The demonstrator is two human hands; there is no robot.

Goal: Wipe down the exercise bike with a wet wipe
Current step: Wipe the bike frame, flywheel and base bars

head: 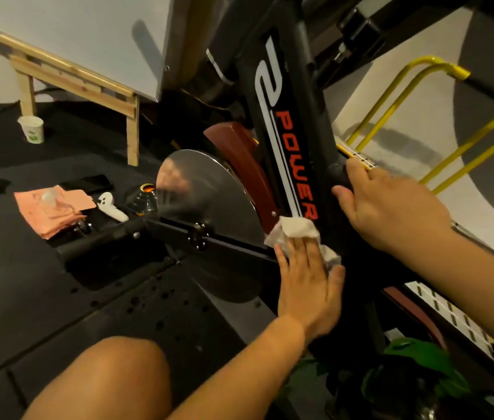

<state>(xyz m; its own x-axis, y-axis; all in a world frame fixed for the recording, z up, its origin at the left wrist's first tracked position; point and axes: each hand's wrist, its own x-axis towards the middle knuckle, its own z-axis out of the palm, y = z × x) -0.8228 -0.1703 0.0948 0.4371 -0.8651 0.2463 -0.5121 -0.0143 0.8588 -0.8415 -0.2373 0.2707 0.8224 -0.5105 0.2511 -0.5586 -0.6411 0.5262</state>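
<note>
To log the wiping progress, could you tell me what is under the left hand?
The left hand presses a white wet wipe against the bike's black frame, at the end of the POWER lettering. The frame beneath wipe and palm is hidden.

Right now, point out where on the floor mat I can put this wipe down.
Bare mat lies between your knee and the bike's front stabiliser bar, and again between the paper cup and the pink cloth. Crowded: the strip beside the flywheel, with cloth, phone and white controller.
</note>
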